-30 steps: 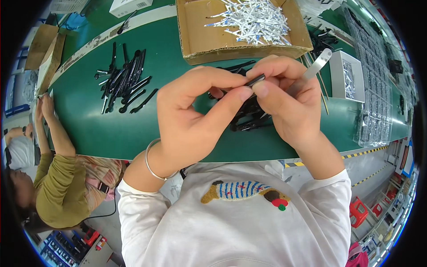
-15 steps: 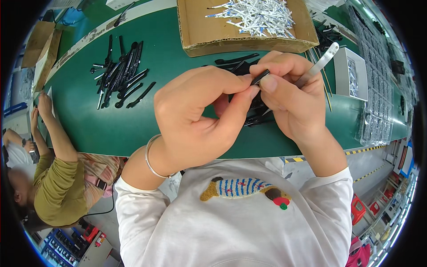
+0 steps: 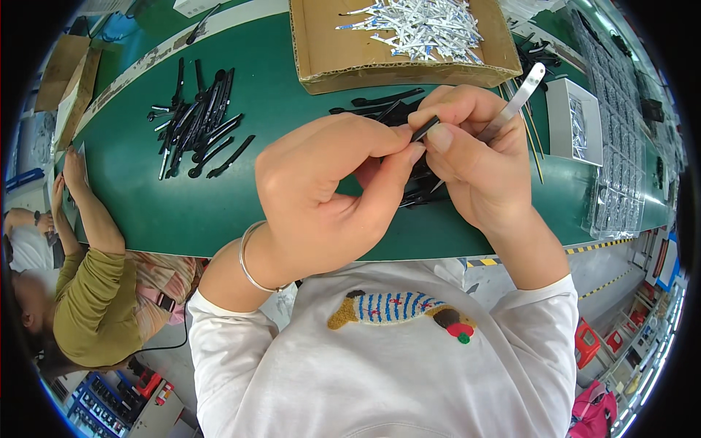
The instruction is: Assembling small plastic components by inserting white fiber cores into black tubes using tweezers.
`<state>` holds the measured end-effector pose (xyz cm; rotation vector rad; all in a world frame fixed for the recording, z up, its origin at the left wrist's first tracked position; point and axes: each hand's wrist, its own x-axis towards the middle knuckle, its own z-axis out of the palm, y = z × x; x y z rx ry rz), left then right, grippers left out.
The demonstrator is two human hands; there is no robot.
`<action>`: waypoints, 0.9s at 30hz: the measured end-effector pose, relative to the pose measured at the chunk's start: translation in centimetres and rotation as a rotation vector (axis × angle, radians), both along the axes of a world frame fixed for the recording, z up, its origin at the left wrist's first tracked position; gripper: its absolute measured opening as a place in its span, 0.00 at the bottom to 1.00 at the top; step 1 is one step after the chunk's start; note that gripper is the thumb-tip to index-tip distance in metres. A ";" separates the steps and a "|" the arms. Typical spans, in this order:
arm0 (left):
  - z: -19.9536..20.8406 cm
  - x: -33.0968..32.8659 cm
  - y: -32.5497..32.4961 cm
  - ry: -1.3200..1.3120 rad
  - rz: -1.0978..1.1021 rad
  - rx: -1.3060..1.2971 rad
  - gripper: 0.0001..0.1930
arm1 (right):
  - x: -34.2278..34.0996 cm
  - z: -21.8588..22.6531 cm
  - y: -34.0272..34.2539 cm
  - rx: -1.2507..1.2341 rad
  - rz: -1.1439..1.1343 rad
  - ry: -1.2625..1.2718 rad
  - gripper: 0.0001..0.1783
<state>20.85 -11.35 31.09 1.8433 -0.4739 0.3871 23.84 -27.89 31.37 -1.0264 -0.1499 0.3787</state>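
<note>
Close together over the green table, both my hands are closed on a small black plastic part (image 3: 425,129). My left hand (image 3: 328,182) pinches its near end between thumb and forefinger. At the other end, my right hand (image 3: 485,164) grips the part with thumb and fingers, and also keeps a pair of metal tweezers (image 3: 520,98) tucked in the palm. The tweezers' rounded end sticks out at upper right, and a thin tip shows below the hand. Beneath my hands lie more long black parts (image 3: 387,97), partly hidden.
To the left is a pile of black parts (image 3: 208,117). A cardboard box (image 3: 409,79) of small white strips stands at the back, with a white box (image 3: 595,128) and clear plastic trays (image 3: 621,168) to the right. A co-worker in an olive top (image 3: 102,306) sits at left.
The outer end of the tweezers has swung slightly left and up in my right hand. The black part has turned a little between my fingers, while my left hand has barely moved.
</note>
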 end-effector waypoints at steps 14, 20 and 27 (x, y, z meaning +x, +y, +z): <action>0.3 0.4 0.1 0.256 -0.031 -0.326 0.05 | -0.2 0.7 0.0 -0.264 -0.111 -0.366 0.07; 0.8 0.3 0.6 0.228 -0.130 -0.269 0.07 | 0.4 2.1 -2.5 -0.352 -0.185 -0.347 0.32; 0.2 0.5 0.6 0.056 -0.065 -0.327 0.08 | -0.3 3.8 -2.8 -0.078 -0.079 -0.113 0.13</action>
